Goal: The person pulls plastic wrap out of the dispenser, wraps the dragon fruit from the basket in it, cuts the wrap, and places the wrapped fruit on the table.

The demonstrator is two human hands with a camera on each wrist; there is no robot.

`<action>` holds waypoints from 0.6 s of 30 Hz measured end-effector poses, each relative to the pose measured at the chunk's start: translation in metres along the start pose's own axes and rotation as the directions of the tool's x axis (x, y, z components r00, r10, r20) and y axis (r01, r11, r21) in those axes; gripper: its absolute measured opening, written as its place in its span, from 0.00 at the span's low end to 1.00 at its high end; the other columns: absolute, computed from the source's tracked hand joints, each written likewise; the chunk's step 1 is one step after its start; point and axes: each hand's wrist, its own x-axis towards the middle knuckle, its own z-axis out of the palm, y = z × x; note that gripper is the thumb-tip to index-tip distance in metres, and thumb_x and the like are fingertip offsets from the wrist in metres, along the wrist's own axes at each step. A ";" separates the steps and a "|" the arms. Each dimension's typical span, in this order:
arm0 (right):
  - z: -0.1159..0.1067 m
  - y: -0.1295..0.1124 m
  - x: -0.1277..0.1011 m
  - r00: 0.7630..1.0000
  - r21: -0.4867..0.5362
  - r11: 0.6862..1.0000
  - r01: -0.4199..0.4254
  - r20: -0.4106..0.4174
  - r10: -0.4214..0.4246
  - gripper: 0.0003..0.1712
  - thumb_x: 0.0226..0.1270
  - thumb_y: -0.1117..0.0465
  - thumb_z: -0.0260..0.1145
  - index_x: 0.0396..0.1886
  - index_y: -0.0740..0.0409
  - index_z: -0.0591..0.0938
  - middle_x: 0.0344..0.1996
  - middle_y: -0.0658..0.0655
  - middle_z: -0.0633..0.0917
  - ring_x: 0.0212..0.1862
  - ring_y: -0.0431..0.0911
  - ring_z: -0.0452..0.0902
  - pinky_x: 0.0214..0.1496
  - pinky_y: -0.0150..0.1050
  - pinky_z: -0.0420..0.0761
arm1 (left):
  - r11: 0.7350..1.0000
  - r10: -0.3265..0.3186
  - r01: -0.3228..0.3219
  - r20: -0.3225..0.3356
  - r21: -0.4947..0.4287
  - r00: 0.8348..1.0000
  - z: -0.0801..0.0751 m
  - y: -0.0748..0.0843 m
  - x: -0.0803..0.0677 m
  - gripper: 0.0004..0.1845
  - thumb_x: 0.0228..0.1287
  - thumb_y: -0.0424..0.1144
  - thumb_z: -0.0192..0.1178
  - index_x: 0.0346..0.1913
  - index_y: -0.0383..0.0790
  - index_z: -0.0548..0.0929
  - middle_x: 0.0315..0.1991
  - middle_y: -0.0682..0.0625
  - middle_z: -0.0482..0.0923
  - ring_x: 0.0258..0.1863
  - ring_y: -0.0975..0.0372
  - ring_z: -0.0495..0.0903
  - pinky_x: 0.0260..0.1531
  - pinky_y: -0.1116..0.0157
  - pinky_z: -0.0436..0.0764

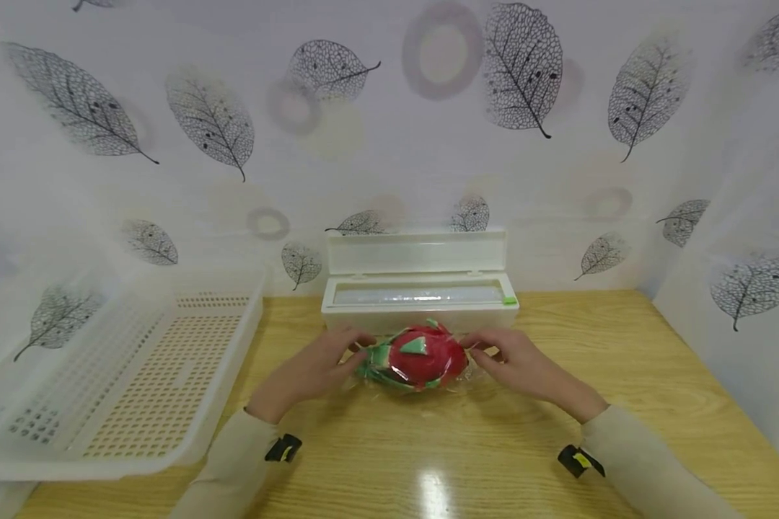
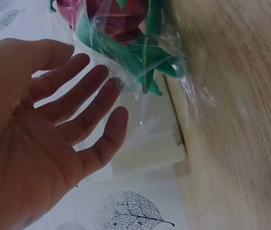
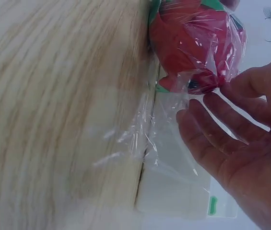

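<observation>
1. A red dragon fruit [image 1: 419, 356] with green scales is lying on the wooden table [image 1: 623, 375], wrapped loosely in clear cling film [image 3: 145, 139], right in front of the person.
2. The left hand [image 1: 317, 369] is reaching in from the fruit's left end; its fingers [image 2: 85, 103] are lying straight and slightly spread, fingertips just touching the film over the green tips.
3. The right hand [image 1: 522, 366] is coming in at the fruit's right end, with its fingers [image 3: 212, 120] stretched out and a little apart, tips brushing the film where it is bunching at the fruit's end.
4. Neither hand is gripping anything; both are lying open against the wrap.
5. Loose film is trailing onto the tabletop beside the fruit.
6. Just behind the fruit, a white cling film dispenser [image 1: 419, 295] is standing with its lid up and the roll showing, a green slider [image 1: 509, 300] sitting at its right end.
7. A white perforated plastic basket [image 1: 123, 382] is sitting well to the left on the table.
8. Leaf-patterned sheeting [image 1: 389, 130] is covering the walls behind.
</observation>
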 end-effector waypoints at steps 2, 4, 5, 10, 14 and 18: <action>0.001 0.001 0.002 1.000 0.004 1.000 -0.024 0.011 0.024 0.12 0.74 0.69 0.61 0.52 0.59 0.86 0.50 0.59 0.89 0.49 0.53 0.87 0.41 0.32 0.87 | 1.000 -0.009 0.009 0.018 -0.017 1.000 0.001 -0.003 0.002 0.13 0.77 0.34 0.55 0.58 0.35 0.80 0.54 0.44 0.84 0.52 0.55 0.83 0.56 0.55 0.84; 0.000 0.003 0.003 0.999 -0.001 0.999 -0.051 0.016 0.051 0.12 0.74 0.67 0.61 0.51 0.57 0.86 0.49 0.59 0.89 0.48 0.52 0.87 0.42 0.33 0.87 | 0.999 -0.011 0.012 0.028 -0.031 1.000 0.002 -0.006 0.003 0.13 0.77 0.34 0.54 0.58 0.35 0.80 0.53 0.43 0.84 0.52 0.55 0.84 0.56 0.55 0.84; -0.001 0.004 0.003 0.998 -0.005 0.998 -0.065 0.015 0.065 0.12 0.74 0.67 0.62 0.51 0.57 0.86 0.49 0.59 0.89 0.48 0.51 0.87 0.41 0.33 0.87 | 0.999 -0.013 0.014 0.031 -0.037 0.999 0.002 -0.007 0.004 0.13 0.77 0.34 0.54 0.58 0.35 0.80 0.54 0.43 0.84 0.52 0.55 0.84 0.55 0.55 0.84; -0.012 0.009 0.000 0.989 -0.043 0.991 -0.128 -0.075 0.125 0.09 0.73 0.66 0.64 0.48 0.58 0.88 0.43 0.58 0.91 0.42 0.46 0.87 0.38 0.32 0.85 | 0.998 -0.024 0.024 -0.002 -0.066 1.000 -0.003 -0.008 0.006 0.14 0.78 0.35 0.53 0.58 0.34 0.81 0.55 0.43 0.84 0.53 0.55 0.83 0.53 0.57 0.84; -0.022 0.016 0.000 0.944 -0.116 0.976 -0.185 -0.296 0.144 0.09 0.71 0.63 0.67 0.47 0.61 0.87 0.37 0.57 0.90 0.38 0.47 0.86 0.35 0.32 0.83 | 0.998 0.020 -0.026 -0.103 -0.049 0.994 -0.008 -0.005 0.009 0.11 0.76 0.34 0.55 0.55 0.35 0.83 0.51 0.42 0.85 0.50 0.56 0.84 0.49 0.60 0.86; -0.027 0.025 0.004 0.884 -0.124 0.952 -0.281 -0.419 0.206 0.22 0.68 0.58 0.71 0.55 0.66 0.81 0.41 0.64 0.87 0.44 0.57 0.85 0.43 0.44 0.84 | 0.998 0.040 -0.047 -0.141 -0.044 0.989 -0.010 -0.003 0.011 0.10 0.76 0.34 0.57 0.53 0.36 0.83 0.49 0.43 0.86 0.48 0.58 0.84 0.47 0.62 0.86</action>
